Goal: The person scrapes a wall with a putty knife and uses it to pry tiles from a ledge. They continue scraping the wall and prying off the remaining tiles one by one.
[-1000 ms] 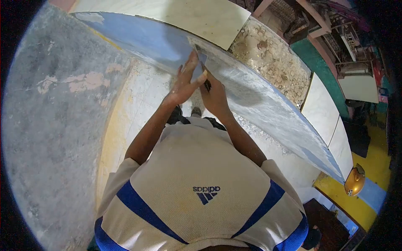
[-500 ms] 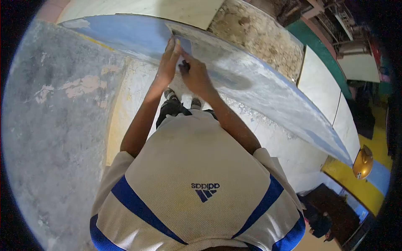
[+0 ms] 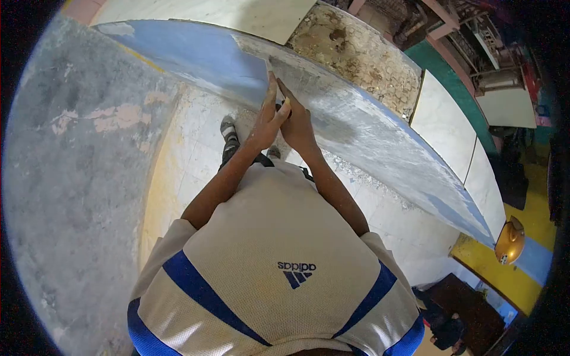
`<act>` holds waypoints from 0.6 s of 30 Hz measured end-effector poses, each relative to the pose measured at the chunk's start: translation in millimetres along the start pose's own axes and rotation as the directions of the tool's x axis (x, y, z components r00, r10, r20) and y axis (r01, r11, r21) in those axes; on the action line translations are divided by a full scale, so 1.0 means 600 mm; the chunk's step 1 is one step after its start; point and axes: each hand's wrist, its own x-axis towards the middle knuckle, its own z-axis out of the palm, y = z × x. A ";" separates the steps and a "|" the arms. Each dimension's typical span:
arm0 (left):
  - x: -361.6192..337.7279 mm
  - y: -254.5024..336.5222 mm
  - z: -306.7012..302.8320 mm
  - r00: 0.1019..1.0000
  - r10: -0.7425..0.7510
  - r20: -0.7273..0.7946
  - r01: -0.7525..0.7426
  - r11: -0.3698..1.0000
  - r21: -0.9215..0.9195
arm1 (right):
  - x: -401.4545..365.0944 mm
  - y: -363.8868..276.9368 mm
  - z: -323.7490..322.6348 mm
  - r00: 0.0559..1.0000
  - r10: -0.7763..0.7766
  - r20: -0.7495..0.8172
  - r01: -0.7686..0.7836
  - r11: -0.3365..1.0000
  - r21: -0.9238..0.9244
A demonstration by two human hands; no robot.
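Two hands are together near the upper centre of the frame, and from my end I read them as sharing one tool [image 3: 278, 108]. Its dark handle shows between the palms, apparently in the grip of the right hand [image 3: 298, 129], with the forefinger stretched up toward the wall [image 3: 380, 139], probably for steering. The left hand [image 3: 264, 127] is open, fingers long and close together, thumb angled across toward the right. I take that as backing, so both arms can push in one line; the hidden contact leaves me unable to tell how firmly it bears on the tool. I cannot make out the working end clearly.

The fingertips point to where the blue part [image 3: 202, 53] meets the paler grey, which would suit working along that border. Reaching ahead of the chest likely leaves the elbows room to push.

Above, a rough patch [image 3: 368, 50] sits between pale slabs [image 3: 442, 121] along the top of the wall. The left shoe [image 3: 227, 126] is set out from the other, perhaps for balance. A gold helmet [image 3: 510, 242] is beside the wall's far end at right, and another person [image 3: 448, 332] is at lower right, well apart from my hands.
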 end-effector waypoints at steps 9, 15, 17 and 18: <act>0.005 -0.008 -0.022 0.997 0.033 0.068 -0.034 0.999 0.018 | 0.018 0.025 0.025 0.987 -0.140 -0.076 0.132 0.986 -0.100; 0.011 -0.005 -0.035 0.997 0.055 0.049 -0.058 0.995 0.076 | 0.031 0.024 0.048 0.969 -0.217 -0.122 0.201 0.971 -0.129; 0.017 -0.018 -0.052 0.998 0.050 0.033 -0.052 0.996 0.065 | 0.043 0.021 0.054 0.975 -0.201 -0.091 0.189 0.974 -0.125; 0.024 -0.019 -0.064 0.999 0.033 0.018 -0.034 0.998 0.058 | 0.056 0.021 0.060 0.974 -0.213 -0.080 0.201 0.970 -0.135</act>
